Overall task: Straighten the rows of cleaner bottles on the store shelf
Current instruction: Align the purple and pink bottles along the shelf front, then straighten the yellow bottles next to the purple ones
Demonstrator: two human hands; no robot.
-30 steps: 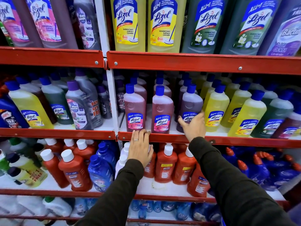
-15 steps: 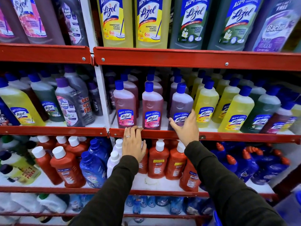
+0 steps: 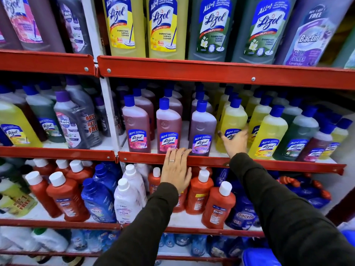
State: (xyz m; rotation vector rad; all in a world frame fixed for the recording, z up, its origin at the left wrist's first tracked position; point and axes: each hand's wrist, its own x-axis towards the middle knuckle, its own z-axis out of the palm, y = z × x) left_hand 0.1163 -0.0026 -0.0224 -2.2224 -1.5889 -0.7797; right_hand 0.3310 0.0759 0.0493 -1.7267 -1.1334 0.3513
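Note:
The middle shelf holds rows of blue-capped Lizol bottles behind a red rail [image 3: 269, 164]. In the front row stand two pink bottles [image 3: 136, 127] [image 3: 168, 129], a purple bottle [image 3: 202, 129] and a yellow bottle [image 3: 233, 117]. My right hand [image 3: 235, 144] is blurred and wraps the lower front of that yellow bottle, over its label. My left hand [image 3: 176, 169] lies flat on the rail below the second pink bottle, fingers spread, holding nothing. More yellow bottles [image 3: 269, 131] and green bottles [image 3: 299, 133] stand to the right.
Large Lizol bottles [image 3: 165, 25] fill the upper shelf. Orange Bactin bottles [image 3: 219, 206], blue bottles [image 3: 98, 200] and white bottles [image 3: 126, 200] crowd the lower shelf. A white upright post [image 3: 108, 112] splits the bays. A blue object [image 3: 259, 257] sits at the bottom right.
My right hand has moved right, from the purple bottle's base to the front yellow bottle. My left hand stays on the rail. The camera has shifted closer to the shelf.

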